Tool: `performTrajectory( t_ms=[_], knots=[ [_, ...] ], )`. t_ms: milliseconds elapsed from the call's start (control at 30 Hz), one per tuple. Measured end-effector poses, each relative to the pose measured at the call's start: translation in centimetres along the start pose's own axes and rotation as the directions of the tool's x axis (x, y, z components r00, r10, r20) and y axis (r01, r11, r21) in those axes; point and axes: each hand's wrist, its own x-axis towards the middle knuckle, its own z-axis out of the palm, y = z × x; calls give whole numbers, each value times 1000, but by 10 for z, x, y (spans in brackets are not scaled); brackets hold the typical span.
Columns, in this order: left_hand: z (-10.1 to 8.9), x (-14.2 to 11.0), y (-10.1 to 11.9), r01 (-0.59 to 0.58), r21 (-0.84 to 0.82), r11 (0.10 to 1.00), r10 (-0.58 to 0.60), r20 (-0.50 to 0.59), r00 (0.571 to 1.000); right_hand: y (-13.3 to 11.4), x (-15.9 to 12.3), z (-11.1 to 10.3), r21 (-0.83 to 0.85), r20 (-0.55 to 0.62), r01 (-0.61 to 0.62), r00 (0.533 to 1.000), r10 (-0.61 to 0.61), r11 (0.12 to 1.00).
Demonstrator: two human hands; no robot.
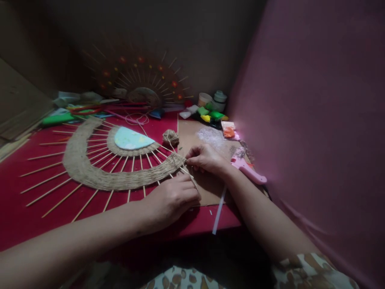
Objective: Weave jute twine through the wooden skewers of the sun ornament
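Note:
A half-round wall hanging of thin sticks with a woven twine band (112, 180) lies on the red table, with a pale blue half-disc (132, 138) at its centre. My right hand (207, 158) pinches twine at the band's right end, thumb and forefinger together. Just below, my left hand (173, 198) is closed beside the outermost sticks, palm down. A loose strand of twine runs from the band's end down to its fingers, whose tips are partly hidden. A ball of twine (170, 137) sits just behind the band's end.
Under my hands lies a cardboard sheet (207, 194). To the right rests a pink glue gun (248, 170) with a glue stick (219, 210) sticking out toward me. Colourful clay packets (215, 115) and a cup (205, 99) stand behind. A finished-looking stick fan (144, 80) leans on the wall.

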Motion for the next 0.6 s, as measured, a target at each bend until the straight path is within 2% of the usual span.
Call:
performTrajectory(
  t_ms=[167,300,433,533,600],
  knots=[
    [-1,-2,-2,16,63,998,-13,-47,999,-3,-2,0,-15,1,-7,1000,7,1000],
    [-19,-4,-6,151,111,982,-137,-127,982,-4,-1,0,-14,2,-11,1000,11,1000],
    [-40,-5,-14,373,-21,928,-367,-235,900,-3,-1,0,-5,1,-14,1000,15,1000],
    [-52,-9,-23,490,-105,865,-501,-222,837,-5,-3,0,18,3,-28,1000,28,999],
    [-56,-14,-29,536,-129,834,-552,-191,812,-6,-4,0,23,-4,-44,999,44,999]
  ],
)
